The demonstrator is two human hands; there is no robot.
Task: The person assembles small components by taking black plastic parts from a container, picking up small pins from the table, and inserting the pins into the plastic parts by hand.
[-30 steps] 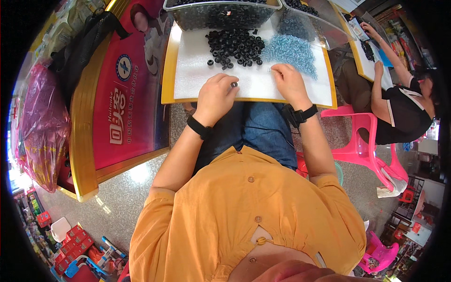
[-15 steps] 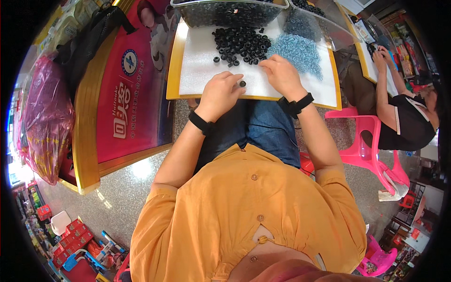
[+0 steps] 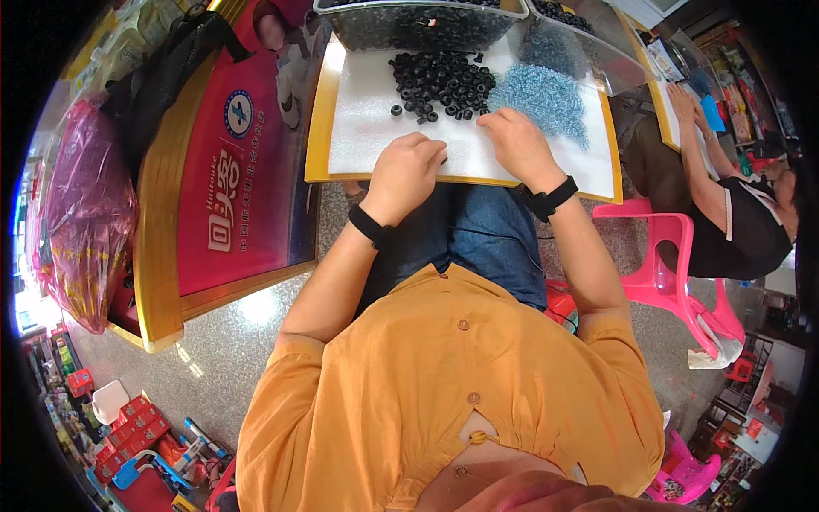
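My left hand (image 3: 408,172) is closed over the white tabletop near its front edge, with a small black round part (image 3: 444,160) pinched at the fingertips. Most of that part is hidden by the fingers. My right hand (image 3: 519,147) has its fingers pressed together in a pinch, at the near edge of a heap of small clear-blue pieces (image 3: 546,96). Whether anything is between those fingertips cannot be made out. Just beyond both hands lies a pile of black round parts (image 3: 439,81), some showing a hole; a few lie loose at its near side.
A clear bin of black parts (image 3: 422,30) stands at the table's far edge, with a clear tray (image 3: 610,64) tilted beside it. A yellow-edged pink panel (image 3: 235,162) rises on the left. At right, a person (image 3: 742,218) works at another table near a pink chair (image 3: 661,243).
My left fingers have closed further over the black part, which showed plainly before. My right hand has shifted slightly right and nearer. The other person's hands have moved at their table.
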